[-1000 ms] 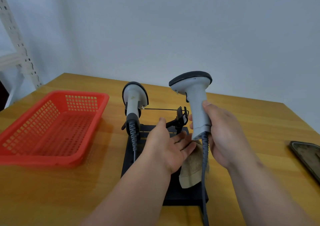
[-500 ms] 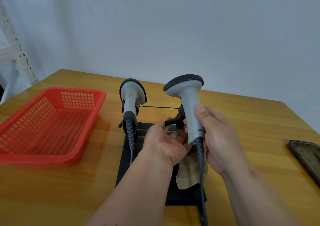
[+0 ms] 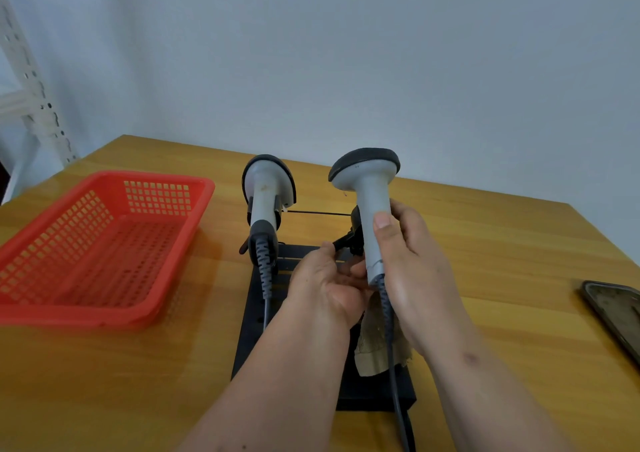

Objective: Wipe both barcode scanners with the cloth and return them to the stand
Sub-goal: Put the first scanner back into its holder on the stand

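Observation:
One grey barcode scanner [image 3: 265, 202] sits upright in the left holder of the black stand [image 3: 256, 340]. My right hand [image 3: 412, 271] grips the handle of the second grey scanner [image 3: 369, 188], upright over the stand's right side, its cable [image 3: 398, 399] hanging toward me. My left hand [image 3: 322, 289] is just left of it, thumb and curled fingers pinching the black right holder arm [image 3: 341, 242]. The beige cloth [image 3: 372, 358] lies crumpled on the stand base beneath both hands, partly hidden by them.
A red plastic basket [image 3: 166, 178] stands on the wooden table to the left of the stand. A dark phone [image 3: 616, 306] lies at the right edge. A white metal shelf frame [image 3: 31, 98] rises at the far left by the wall.
My right hand has brought the scanner lower and left, toward the right holder. My left hand went from flat over the cloth up to the holder arm and closed on it.

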{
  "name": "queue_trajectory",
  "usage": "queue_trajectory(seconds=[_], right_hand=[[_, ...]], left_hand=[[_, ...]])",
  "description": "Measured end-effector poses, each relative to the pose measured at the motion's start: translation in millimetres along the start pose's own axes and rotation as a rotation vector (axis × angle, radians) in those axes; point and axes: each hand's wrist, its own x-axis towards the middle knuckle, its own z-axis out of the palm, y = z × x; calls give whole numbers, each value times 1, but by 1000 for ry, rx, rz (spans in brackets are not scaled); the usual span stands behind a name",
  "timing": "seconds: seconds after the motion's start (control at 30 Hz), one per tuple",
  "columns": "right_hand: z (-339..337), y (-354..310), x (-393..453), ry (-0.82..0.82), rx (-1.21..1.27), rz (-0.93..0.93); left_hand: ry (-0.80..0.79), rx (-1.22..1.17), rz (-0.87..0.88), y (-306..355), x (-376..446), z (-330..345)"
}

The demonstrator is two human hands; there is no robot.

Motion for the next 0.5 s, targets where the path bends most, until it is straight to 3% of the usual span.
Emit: queue_trajectory(seconds=[0.17, 0.27, 0.5], right_hand=[[3, -2, 3, -6, -70, -11], [3, -5, 5, -18, 13, 48], [4, -9, 11, -44, 11, 121]], left_hand=[[-2, 20, 53, 0, -2, -1], [16, 23, 76, 1, -1, -1], [-26, 0, 30, 0, 8, -3]])
